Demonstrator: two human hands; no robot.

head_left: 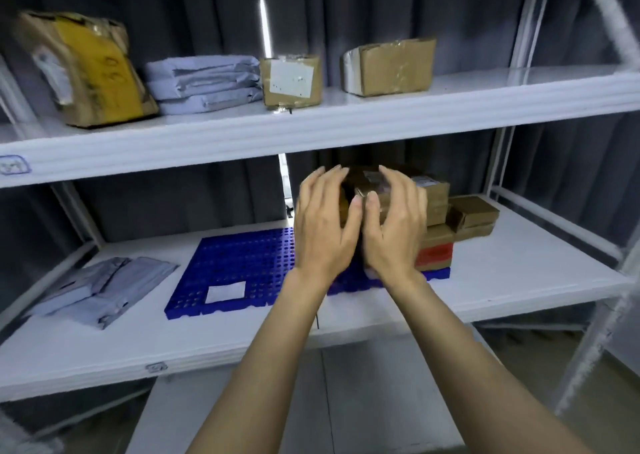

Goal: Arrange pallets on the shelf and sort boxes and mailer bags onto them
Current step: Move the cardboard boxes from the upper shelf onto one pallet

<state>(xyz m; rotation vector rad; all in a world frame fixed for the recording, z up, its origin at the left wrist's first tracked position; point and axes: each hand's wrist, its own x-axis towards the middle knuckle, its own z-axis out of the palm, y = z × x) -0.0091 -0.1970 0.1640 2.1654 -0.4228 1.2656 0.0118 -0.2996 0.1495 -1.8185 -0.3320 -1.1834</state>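
Left hand (325, 225) and right hand (394, 225), grips released, fingers spread around top box (375, 179) of stack (437, 237) on blue pallet (239, 263), lower shelf (519, 273). Risk: stack looks uneven; a nudge may topple it rightward.

Upper shelf (519, 82), left to right: battered yellow-patched box (83, 69), stacked grey mailer bags (204, 84), small labelled box (291, 81), taped box (389, 67). Lower shelf (519, 277): loose mailer bags (100, 289) at the left end, blue pallet (239, 270) in the middle, small brown boxes (472, 218) toward the back right.
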